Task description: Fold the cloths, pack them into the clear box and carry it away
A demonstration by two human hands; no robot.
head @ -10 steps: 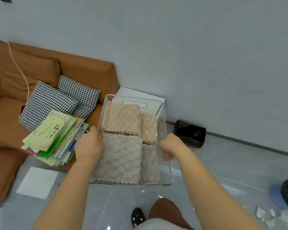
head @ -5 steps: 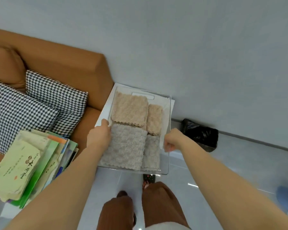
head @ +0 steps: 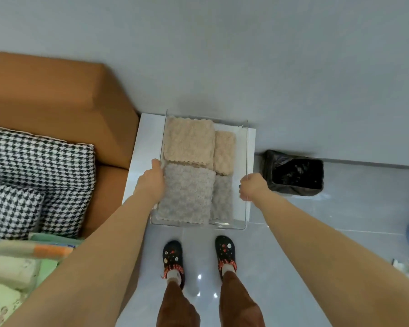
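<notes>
Lit evenly in soft, cool indoor light from above, with a faint diffuse shadow on the wall behind the clear box and small white glints on the glossy floor between the shoes. Sharp at centre, but smeared over the stack of papers at lower left and at the right edge. Stretched by wide-angle distortion along the forearms, bowed along the skirting line.

1. Plain pale grey wall right across the far side.
2. Glossy grey tiled floor below it, with small bright spots of light glinting in the near part.
3. Tan sofa on the left, with two houndstooth cushions on it.
4. White low table just beside the sofa.
5. Black-lined bin on the right, by the wall.
</notes>
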